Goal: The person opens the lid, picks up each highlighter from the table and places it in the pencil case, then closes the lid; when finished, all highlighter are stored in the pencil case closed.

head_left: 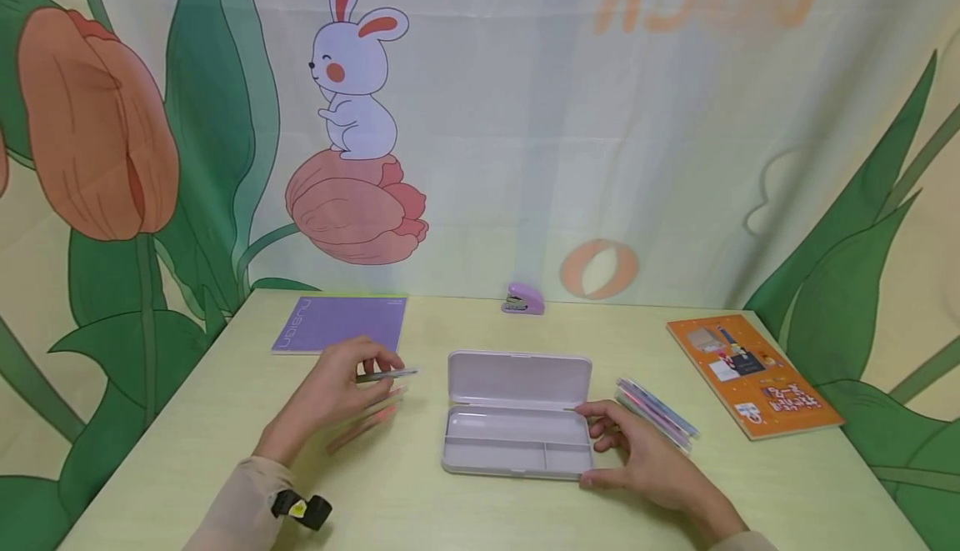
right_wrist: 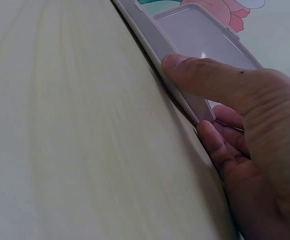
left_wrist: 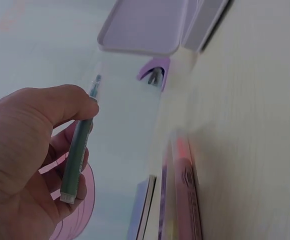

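Observation:
My left hand (head_left: 330, 393) pinches a slim green pen (left_wrist: 75, 162) with a clear cap between thumb and fingers, raised above the table. Below that hand lie a pink pen (left_wrist: 187, 200) and at least one more pen, partly covered by the hand in the head view. A pale lilac pencil case (head_left: 517, 380) stands open at the middle of the table, its lid tilted back and its compartments bare. At the case's right end my right hand (head_left: 648, 463) grips the side, thumb on the near edge and fingers at the far part.
Several pens (head_left: 660, 413) lie bundled just right of the case, behind the right hand. A purple notebook (head_left: 345, 323) is at the back left, a lilac stapler (head_left: 523, 299) at the back edge, an orange booklet (head_left: 753, 376) at the right. A printed curtain (head_left: 487, 117) hangs behind.

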`<state>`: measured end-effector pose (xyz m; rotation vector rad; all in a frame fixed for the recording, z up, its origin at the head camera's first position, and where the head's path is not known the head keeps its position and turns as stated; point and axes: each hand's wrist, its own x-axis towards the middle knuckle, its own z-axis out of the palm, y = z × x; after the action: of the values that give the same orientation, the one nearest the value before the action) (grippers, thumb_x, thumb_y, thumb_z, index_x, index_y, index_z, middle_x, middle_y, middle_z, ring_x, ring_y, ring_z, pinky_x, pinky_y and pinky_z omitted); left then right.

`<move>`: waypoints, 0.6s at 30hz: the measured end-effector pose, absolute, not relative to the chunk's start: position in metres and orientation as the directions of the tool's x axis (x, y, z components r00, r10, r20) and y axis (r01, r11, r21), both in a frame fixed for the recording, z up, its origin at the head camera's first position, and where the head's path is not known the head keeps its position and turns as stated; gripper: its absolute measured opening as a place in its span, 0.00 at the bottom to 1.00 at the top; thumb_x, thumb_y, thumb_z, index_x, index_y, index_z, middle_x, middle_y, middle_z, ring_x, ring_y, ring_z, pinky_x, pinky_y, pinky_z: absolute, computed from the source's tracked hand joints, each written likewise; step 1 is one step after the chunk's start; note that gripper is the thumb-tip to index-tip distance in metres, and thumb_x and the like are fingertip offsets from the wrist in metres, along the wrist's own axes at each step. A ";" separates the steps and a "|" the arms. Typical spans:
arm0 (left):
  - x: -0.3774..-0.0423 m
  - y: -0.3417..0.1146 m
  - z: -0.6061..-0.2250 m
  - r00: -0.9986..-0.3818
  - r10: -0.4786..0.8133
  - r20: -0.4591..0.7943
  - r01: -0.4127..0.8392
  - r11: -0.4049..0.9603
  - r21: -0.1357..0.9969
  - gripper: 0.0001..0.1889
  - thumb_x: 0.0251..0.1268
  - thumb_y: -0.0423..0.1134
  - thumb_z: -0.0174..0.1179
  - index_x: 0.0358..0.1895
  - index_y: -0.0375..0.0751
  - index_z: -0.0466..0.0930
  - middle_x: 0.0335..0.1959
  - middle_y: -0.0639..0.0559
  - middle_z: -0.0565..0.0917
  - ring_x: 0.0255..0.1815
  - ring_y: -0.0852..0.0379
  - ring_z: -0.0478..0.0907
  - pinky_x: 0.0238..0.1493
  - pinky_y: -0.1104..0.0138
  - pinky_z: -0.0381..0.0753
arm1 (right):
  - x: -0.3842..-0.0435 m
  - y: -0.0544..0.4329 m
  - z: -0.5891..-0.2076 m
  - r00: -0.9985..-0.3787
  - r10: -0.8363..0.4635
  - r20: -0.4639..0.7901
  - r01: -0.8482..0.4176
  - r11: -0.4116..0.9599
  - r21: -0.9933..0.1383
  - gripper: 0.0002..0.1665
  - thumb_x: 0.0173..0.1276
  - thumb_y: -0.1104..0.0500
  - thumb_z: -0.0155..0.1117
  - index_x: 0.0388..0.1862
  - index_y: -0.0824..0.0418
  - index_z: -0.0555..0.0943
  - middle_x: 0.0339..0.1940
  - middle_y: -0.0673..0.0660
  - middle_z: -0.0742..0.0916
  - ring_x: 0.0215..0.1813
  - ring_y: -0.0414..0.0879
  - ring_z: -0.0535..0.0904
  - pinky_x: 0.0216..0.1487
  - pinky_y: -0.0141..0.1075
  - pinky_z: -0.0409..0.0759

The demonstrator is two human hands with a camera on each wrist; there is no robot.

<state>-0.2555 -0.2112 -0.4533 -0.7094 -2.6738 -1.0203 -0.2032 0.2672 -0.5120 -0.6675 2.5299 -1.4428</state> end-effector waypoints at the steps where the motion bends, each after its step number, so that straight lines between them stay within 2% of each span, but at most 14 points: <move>1: -0.255 -0.209 -0.452 -0.858 0.376 0.350 0.513 0.634 0.578 0.13 0.66 0.28 0.76 0.47 0.51 0.94 0.38 0.61 0.85 0.41 0.58 0.78 0.40 0.66 0.81 | -0.203 0.267 -0.512 -0.889 -0.450 0.086 -0.303 0.436 -0.847 0.51 0.58 0.52 0.93 0.77 0.59 0.75 0.58 0.59 0.82 0.56 0.50 0.82 0.61 0.31 0.83; 9: -0.247 -0.189 -0.447 -0.816 0.436 0.381 0.577 0.568 0.587 0.14 0.67 0.30 0.77 0.48 0.55 0.94 0.39 0.65 0.87 0.40 0.61 0.80 0.42 0.65 0.82 | -0.202 0.266 -0.512 -0.886 -0.454 0.098 -0.312 0.427 -0.848 0.51 0.58 0.53 0.93 0.76 0.60 0.75 0.57 0.60 0.82 0.55 0.49 0.82 0.60 0.31 0.82; 18: -0.240 -0.146 -0.448 -0.718 0.546 0.433 0.685 0.442 0.579 0.12 0.66 0.28 0.76 0.47 0.47 0.94 0.40 0.57 0.88 0.40 0.59 0.81 0.38 0.65 0.84 | -0.202 0.266 -0.514 -0.884 -0.455 0.110 -0.323 0.421 -0.848 0.51 0.58 0.54 0.93 0.76 0.61 0.75 0.57 0.60 0.82 0.55 0.49 0.82 0.60 0.30 0.82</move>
<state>-0.2398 -0.1457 -0.4483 -1.0828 -2.5087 -1.1358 -0.2024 0.2662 -0.5138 -0.6970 2.5308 -1.4631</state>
